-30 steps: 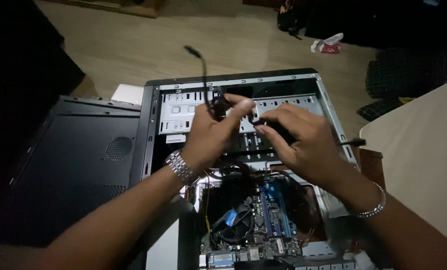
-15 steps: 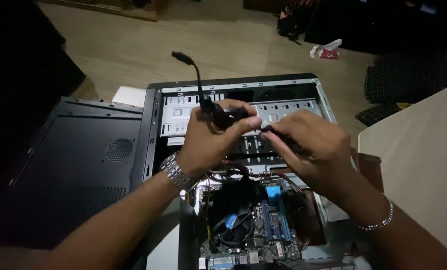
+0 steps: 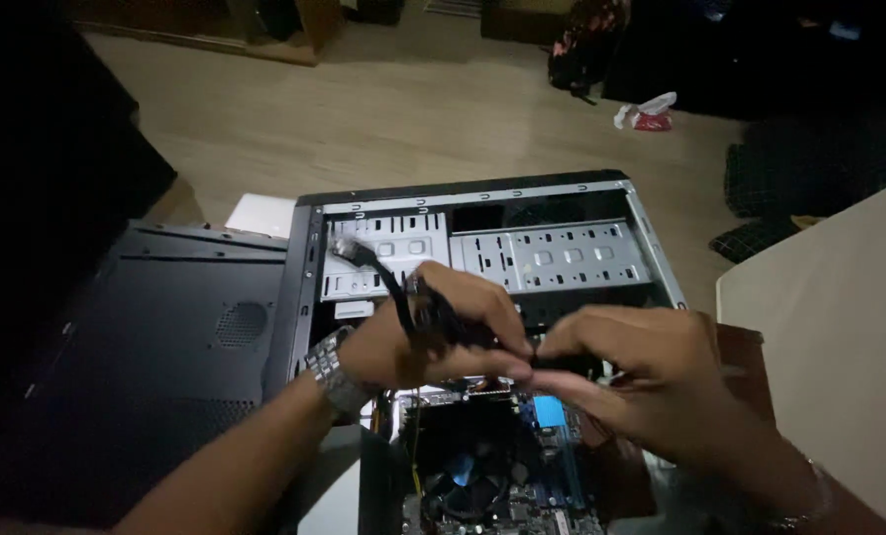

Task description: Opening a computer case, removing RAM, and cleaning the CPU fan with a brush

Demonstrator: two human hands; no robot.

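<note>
An open black computer case [image 3: 309, 258] lies on its side on the floor, with silver drive bays at its far end and a motherboard [image 3: 522, 476] with a blue part nearer me. My left hand [image 3: 433, 337], a metal watch on its wrist, grips a black cable [image 3: 388, 282] whose connector end sticks up and left. My right hand [image 3: 641, 381] pinches the same cable bundle just right of the left hand. Both hands hover over the middle of the case.
The case's removed black side panel [image 3: 156, 347] lies to the left. A pale table surface [image 3: 829, 347] fills the right edge. On the wooden floor beyond sit a small red-and-white object [image 3: 646, 112], dark bags and furniture.
Both hands have dropped lower in view, toward me. The cable's free end has swung from pointing up to leaning left over the drive bays.
</note>
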